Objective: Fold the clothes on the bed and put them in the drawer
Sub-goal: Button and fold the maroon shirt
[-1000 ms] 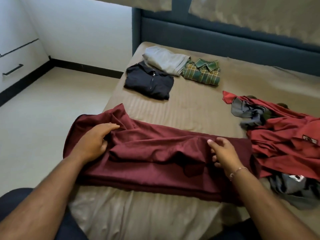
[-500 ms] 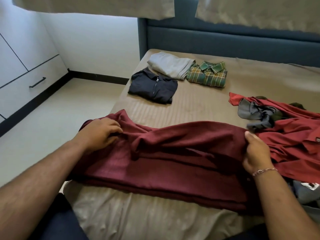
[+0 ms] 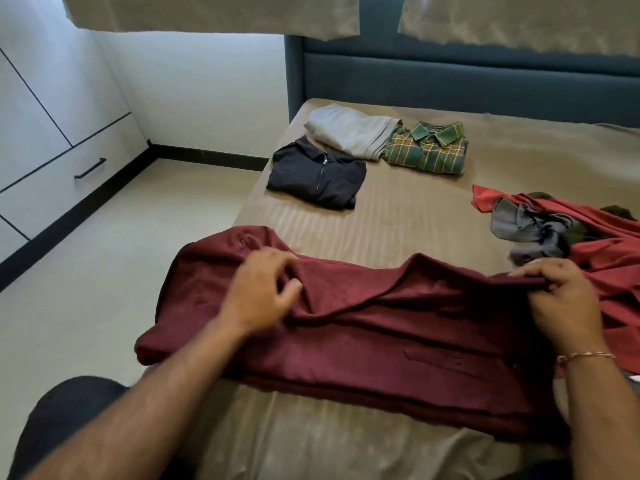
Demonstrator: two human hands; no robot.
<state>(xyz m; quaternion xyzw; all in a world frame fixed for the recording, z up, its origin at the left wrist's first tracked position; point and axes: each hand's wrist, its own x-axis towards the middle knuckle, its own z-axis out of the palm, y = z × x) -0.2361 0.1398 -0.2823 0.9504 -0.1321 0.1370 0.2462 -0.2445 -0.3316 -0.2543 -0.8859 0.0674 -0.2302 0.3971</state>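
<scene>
Across the near edge of the bed (image 3: 398,216), a maroon garment (image 3: 363,337) lies stretched from left to right, partly folded lengthwise, its left end hanging slightly past the mattress corner. The left hand (image 3: 258,292) rests on the cloth near that left end, its fingers (image 3: 277,263) curled down into a raised fold and the thumb pressing the fabric beside them. The right hand (image 3: 561,303) is at the garment's right end, its fingers bent over the upper edge and pinching it, with the cloth lifted a little there into a ridge that runs back toward the left hand. A thin bracelet (image 3: 585,356) sits on the right wrist.

Farther up the bed, near the headboard (image 3: 467,77), three folded pieces lie close together: a dark zip-up top (image 3: 317,176), a light grey garment (image 3: 349,135) just behind it, and a green plaid shirt (image 3: 427,148) touching the grey one on its right. At the right side of the bed, a loose heap of unfolded clothes (image 3: 588,244) in red, grey and dark green lies just beside the right hand, with red cloth running under or next to the maroon piece; which, is hard to tell.

On the left, beyond the pale floor, a white cabinet holds a drawer (image 3: 62,181) with a dark handle, closed.
</scene>
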